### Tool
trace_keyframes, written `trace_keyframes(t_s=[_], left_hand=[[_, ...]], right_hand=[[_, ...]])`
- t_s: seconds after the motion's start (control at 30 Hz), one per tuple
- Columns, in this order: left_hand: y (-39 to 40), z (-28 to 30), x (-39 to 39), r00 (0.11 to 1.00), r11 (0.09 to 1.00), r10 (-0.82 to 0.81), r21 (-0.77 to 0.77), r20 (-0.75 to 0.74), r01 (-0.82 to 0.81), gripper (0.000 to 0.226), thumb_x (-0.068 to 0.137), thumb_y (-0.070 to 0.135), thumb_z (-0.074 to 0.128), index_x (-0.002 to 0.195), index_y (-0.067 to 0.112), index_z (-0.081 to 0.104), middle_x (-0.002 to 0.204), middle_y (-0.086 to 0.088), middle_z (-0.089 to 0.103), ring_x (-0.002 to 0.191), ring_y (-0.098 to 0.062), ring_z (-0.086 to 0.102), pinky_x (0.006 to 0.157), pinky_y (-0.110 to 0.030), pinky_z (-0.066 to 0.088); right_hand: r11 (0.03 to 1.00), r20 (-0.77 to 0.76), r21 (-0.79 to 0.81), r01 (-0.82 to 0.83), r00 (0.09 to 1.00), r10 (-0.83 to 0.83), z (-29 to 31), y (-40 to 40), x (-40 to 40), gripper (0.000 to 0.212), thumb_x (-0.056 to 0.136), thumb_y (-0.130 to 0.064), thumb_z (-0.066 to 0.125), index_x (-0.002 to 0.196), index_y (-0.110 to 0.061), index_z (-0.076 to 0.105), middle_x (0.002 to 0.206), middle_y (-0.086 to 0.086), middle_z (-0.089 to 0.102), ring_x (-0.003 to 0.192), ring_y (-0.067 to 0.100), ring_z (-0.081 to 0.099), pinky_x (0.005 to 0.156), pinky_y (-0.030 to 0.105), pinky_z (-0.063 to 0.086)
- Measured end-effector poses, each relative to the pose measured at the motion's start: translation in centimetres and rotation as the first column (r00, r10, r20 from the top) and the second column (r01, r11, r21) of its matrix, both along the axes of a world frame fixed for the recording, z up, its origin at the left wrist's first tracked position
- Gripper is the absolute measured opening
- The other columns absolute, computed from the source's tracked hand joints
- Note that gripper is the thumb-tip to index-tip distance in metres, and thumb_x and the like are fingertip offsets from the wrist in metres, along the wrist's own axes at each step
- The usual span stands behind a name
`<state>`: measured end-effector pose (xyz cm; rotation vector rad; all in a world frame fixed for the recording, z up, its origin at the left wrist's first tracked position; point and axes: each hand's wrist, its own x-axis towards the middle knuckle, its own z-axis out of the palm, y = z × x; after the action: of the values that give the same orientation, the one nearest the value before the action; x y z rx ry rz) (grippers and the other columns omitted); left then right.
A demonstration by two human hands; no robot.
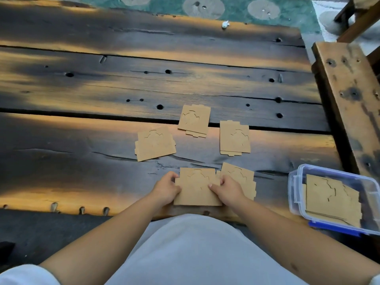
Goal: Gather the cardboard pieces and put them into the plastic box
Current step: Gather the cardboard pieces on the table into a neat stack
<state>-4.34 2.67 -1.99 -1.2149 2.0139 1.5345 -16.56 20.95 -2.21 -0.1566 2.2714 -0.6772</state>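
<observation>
Left hand (165, 189) and right hand (227, 190) clamp opposite edges of the nearest cardboard piece (195, 188). Four loose pieces lie beyond and right of it. Far right of it, the plastic box (296, 194) holds more pieces.

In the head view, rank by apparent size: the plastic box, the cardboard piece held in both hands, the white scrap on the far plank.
1. plastic box, largest, though it sits close to the camera.
2. held cardboard piece.
3. white scrap, smallest, and farthest away.
</observation>
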Motion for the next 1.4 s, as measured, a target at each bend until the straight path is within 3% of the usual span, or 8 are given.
trace_keyframes(t_s=[0.07,0.2,0.4,0.57,0.73,0.9,1.17,1.4], left_hand=[[1.2,-0.3,-1.5,0.999,0.999,-0.047,-0.011,-0.011,0.047,0.023,0.086,0.006,0.060,0.103,0.020,0.051,0.085,-0.006,0.063,0.086,-0.029,0.062,0.080,-0.039,0.051],[3.9,-1.1,-4.6,0.996,0.992,-0.093,-0.086,-0.002,0.093,0.028,0.082,0.011,0.066,0.106,0.018,0.053,0.074,0.002,0.056,0.079,-0.023,0.055,0.076,-0.033,0.047],[7.7,-2.2,-8.9,0.978,0.960,-0.203,-0.189,0.039,0.207,0.015,0.078,0.018,0.070,0.089,0.017,0.059,0.085,-0.002,0.064,0.087,-0.023,0.061,0.070,-0.030,0.046],[9.9,-3.2,-10.0,0.931,0.865,-0.363,-0.363,0.024,0.347,0.017,0.080,0.023,0.066,0.096,0.018,0.060,0.101,-0.007,0.060,0.089,-0.024,0.057,0.072,-0.030,0.042],[10.7,-3.5,-9.9,0.937,0.856,-0.344,-0.389,0.063,0.340,0.027,0.083,0.025,0.066,0.107,0.018,0.055,0.114,-0.008,0.049,0.097,-0.026,0.055,0.086,-0.039,0.048],[10.8,-3.2,-10.2,0.938,0.858,-0.327,-0.380,0.118,0.347,0.030,0.084,0.018,0.060,0.111,0.014,0.047,0.114,-0.011,0.054,0.101,-0.030,0.053,0.085,-0.043,0.049],[9.9,-3.0,-10.1,0.879,0.817,-0.459,-0.327,0.130,0.475,0.051,0.085,0.023,0.063,0.130,0.020,0.039,0.126,-0.011,0.046,0.110,-0.032,0.052,0.091,-0.045,0.047],[9.5,-3.2,-7.9,0.936,0.883,-0.347,-0.313,0.065,0.349,0.040,0.080,0.026,0.071,0.104,0.022,0.040,0.118,-0.005,0.038,0.101,-0.027,0.050,0.090,-0.041,0.045]], right_hand=[[0.999,-0.020,0.033,0.042,0.999,-0.042,0.0,1.6,-0.7,0.040,0.081,-0.044,0.068,0.073,-0.020,0.038,0.071,-0.001,0.050,0.065,0.015,0.044,0.053,0.033,0.029],[0.986,-0.057,0.080,0.147,0.988,-0.142,-0.4,4.5,-2.0,0.041,0.079,-0.044,0.071,0.072,-0.020,0.038,0.072,-0.001,0.052,0.068,0.016,0.045,0.053,0.032,0.029],[0.968,-0.029,0.120,0.222,0.975,-0.220,-1.2,9.0,-3.6,0.038,0.077,-0.041,0.074,0.077,-0.021,0.042,0.085,0.002,0.061,0.082,0.021,0.055,0.057,0.032,0.036],[0.955,-0.092,0.177,0.237,0.970,-0.224,-2.1,10.6,-4.4,0.037,0.077,-0.041,0.074,0.084,-0.018,0.046,0.094,0.006,0.058,0.082,0.023,0.052,0.062,0.033,0.034],[0.950,-0.079,0.160,0.268,0.963,-0.258,-2.8,10.9,-4.8,0.036,0.079,-0.038,0.073,0.094,-0.018,0.046,0.096,0.004,0.058,0.086,0.023,0.051,0.067,0.032,0.036],[0.922,-0.052,0.160,0.354,0.935,-0.350,-3.0,10.0,-4.7,0.041,0.078,-0.033,0.074,0.099,-0.027,0.039,0.097,0.002,0.058,0.082,0.021,0.047,0.070,0.030,0.039],[0.965,-0.017,0.085,0.248,0.969,-0.248,-2.9,9.8,-4.4,0.052,0.083,-0.025,0.072,0.126,-0.022,0.044,0.120,0.006,0.063,0.107,0.027,0.058,0.077,0.032,0.043],[0.990,-0.072,0.104,0.092,0.994,-0.085,-2.6,9.4,-3.0,0.045,0.084,-0.029,0.072,0.121,-0.020,0.047,0.118,0.006,0.057,0.103,0.025,0.057,0.076,0.030,0.041]])
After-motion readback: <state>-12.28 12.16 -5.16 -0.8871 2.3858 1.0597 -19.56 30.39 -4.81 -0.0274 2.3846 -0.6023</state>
